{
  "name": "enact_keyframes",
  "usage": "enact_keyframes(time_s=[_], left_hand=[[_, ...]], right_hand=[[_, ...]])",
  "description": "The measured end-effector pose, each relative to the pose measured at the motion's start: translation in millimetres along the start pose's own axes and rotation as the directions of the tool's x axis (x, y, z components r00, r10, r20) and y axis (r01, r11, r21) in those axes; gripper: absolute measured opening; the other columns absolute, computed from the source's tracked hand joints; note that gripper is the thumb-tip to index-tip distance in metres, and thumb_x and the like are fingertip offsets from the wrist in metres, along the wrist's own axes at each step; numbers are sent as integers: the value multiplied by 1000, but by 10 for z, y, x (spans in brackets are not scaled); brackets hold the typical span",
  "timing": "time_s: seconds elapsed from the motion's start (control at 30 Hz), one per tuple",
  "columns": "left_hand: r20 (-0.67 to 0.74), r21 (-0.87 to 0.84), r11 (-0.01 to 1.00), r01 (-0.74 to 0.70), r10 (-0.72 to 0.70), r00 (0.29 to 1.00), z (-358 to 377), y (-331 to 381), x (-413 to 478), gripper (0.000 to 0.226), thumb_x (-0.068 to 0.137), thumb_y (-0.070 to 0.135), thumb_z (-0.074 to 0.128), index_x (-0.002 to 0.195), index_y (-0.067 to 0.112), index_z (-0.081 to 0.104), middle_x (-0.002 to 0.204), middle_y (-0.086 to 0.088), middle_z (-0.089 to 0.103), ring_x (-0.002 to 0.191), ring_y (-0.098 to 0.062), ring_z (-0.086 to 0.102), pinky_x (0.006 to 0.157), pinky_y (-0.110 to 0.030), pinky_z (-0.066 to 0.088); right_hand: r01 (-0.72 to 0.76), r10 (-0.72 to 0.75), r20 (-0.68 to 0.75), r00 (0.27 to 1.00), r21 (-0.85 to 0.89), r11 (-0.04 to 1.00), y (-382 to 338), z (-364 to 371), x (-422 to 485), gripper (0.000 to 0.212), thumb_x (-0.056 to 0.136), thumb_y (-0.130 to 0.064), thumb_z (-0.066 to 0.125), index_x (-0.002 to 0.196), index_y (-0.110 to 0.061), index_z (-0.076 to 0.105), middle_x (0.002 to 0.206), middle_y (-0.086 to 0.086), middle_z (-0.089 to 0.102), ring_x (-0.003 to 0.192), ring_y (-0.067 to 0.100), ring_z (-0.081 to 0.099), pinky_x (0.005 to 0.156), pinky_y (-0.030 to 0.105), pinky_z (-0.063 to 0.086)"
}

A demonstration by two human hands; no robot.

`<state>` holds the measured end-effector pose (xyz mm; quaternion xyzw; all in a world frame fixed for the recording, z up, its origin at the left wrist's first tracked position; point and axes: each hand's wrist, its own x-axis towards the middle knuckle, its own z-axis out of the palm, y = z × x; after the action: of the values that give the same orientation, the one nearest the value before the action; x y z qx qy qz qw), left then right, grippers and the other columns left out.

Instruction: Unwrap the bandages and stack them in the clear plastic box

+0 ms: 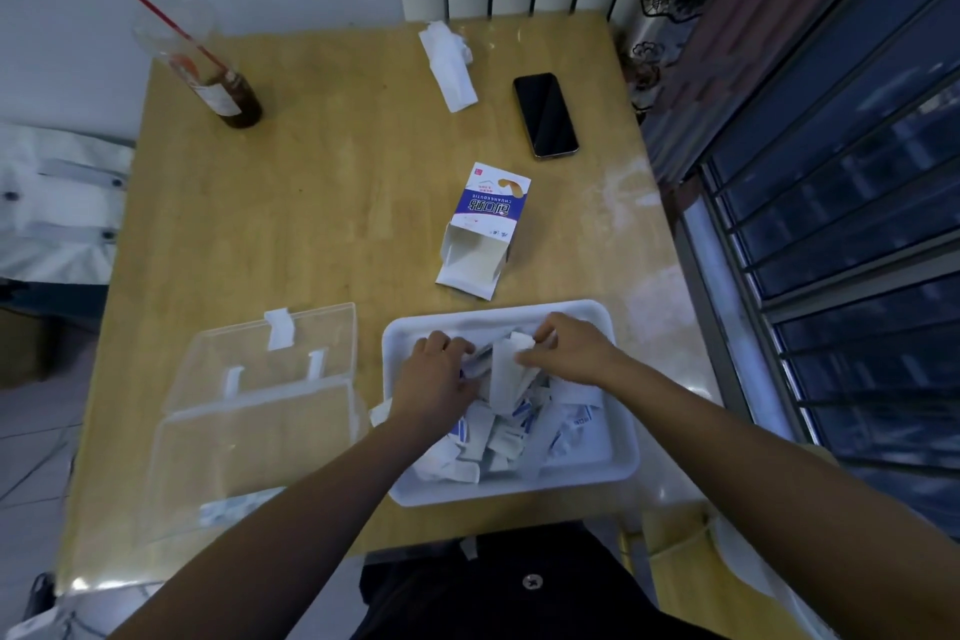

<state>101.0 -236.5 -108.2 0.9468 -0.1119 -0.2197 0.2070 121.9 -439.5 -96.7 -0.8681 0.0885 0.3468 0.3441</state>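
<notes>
The white paper-wrapped bandage strip (503,372) stands upright between the two hands, over the far half of the shallow white foam tray (621,470). The right hand (569,348) pinches its upper edge between thumb and curled fingers. The left hand (436,377) has its fingers curled in against the opposite side of the strip, apparently on the other flap, though its fingertips are partly hidden.

Directly beneath the grip and toward the person lies the loose pile of white and blue bandage packets (511,437), filling the tray. Left of the grip, just beside the tray, is the clear plastic box (249,437), with its hinged transparent lid (283,346) thrown back. A few pale pieces seem to lie at its near end, but they are too faint to be sure.

The step looks like peeling the wrapper apart. To do it well, each hand should keep hold of one flap only and draw them away evenly, so the paper parts along its seal and does not tear. The bandage should then go left into the box flat and square.

Beyond the grip lies an opened blue and white cardboard bandage carton (483,229), then a black smartphone (545,114), both on the light wooden table (322,203).
</notes>
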Motion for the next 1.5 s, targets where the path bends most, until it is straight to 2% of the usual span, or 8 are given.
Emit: enact_keyframes(time_s=[0.1, 0.33, 0.43, 0.53, 0.77, 0.97, 1.37, 1.5], left_hand=[[32, 28, 999, 33, -34, 999, -4, 2, 65, 45, 89, 33, 60, 131, 19, 52, 121, -8, 53, 113, -27, 49, 88, -37, 45], [17, -77, 989, 130, -129, 991, -4, -80, 158, 29, 88, 21, 60, 117, 17, 65, 111, -9, 63, 99, -25, 60, 79, -34, 49], [-3, -124, 980, 157, -159, 987, -14, -94, 185, 25, 88, 20, 61, 111, 15, 68, 108, -8, 66, 94, -25, 63, 71, -28, 45], [-8, -133, 979, 153, -155, 988, -15, -84, 184, 31, 90, 23, 61, 120, 16, 63, 112, -8, 65, 97, -26, 62, 72, -29, 44], [-17, -145, 971, 191, -196, 980, -20, -65, 206, 18, 92, 24, 58, 101, 20, 73, 86, -3, 72, 66, -15, 58, 59, -24, 39], [-14, -212, 956, 202, -209, 978, -37, -92, 182, 23, 93, 18, 55, 111, 13, 67, 98, -7, 72, 90, -23, 66, 68, -23, 40], [-154, 2, 976, 216, -213, 965, -61, -239, 89, 35, 88, 17, 58, 122, 23, 58, 122, -5, 47, 113, -23, 44, 89, -34, 46], [-89, 29, 984, 178, -175, 981, -48, -251, 78, 33, 87, 18, 58, 120, 25, 60, 119, -7, 46, 112, -24, 45, 90, -35, 45]], right_hand=[[2, -3, -56, 998, -8, 1000, -43, 85, -45, 37, 82, -47, 69, 95, -18, 51, 80, 1, 56, 68, 13, 51, 56, 26, 34], [-17, 8, -88, 996, -101, 995, 126, 70, -39, 42, 78, -13, 64, 53, -16, 31, 51, -1, 31, 48, 13, 29, 47, 27, 19], [52, -59, -221, 974, -38, 998, 86, 61, -50, 8, 82, -13, 61, 86, -10, 55, 78, 1, 50, 66, 18, 48, 56, 29, 33], [236, -264, -381, 886, -119, 964, -72, 115, -58, 33, 82, -13, 60, 114, -11, 54, 110, 3, 50, 94, 19, 50, 71, 33, 41], [241, -288, -50, 956, -424, 873, -184, 267, 116, 45, 87, -26, 61, 130, -17, 51, 125, 5, 54, 114, 23, 50, 84, 36, 45], [201, -240, -21, 971, -476, 856, -179, 293, 134, 49, 89, -32, 61, 135, -21, 47, 130, 4, 43, 102, 27, 57, 77, 39, 50], [234, -306, -20, 952, -598, 766, -250, 308, 203, 39, 79, -34, 72, 112, -19, 57, 116, 3, 58, 112, 24, 48, 87, 35, 37], [204, -278, -42, 960, -576, 792, -266, 318, 214, 20, 73, -27, 71, 64, -25, 53, 78, -1, 54, 89, 21, 53, 70, 30, 31]])
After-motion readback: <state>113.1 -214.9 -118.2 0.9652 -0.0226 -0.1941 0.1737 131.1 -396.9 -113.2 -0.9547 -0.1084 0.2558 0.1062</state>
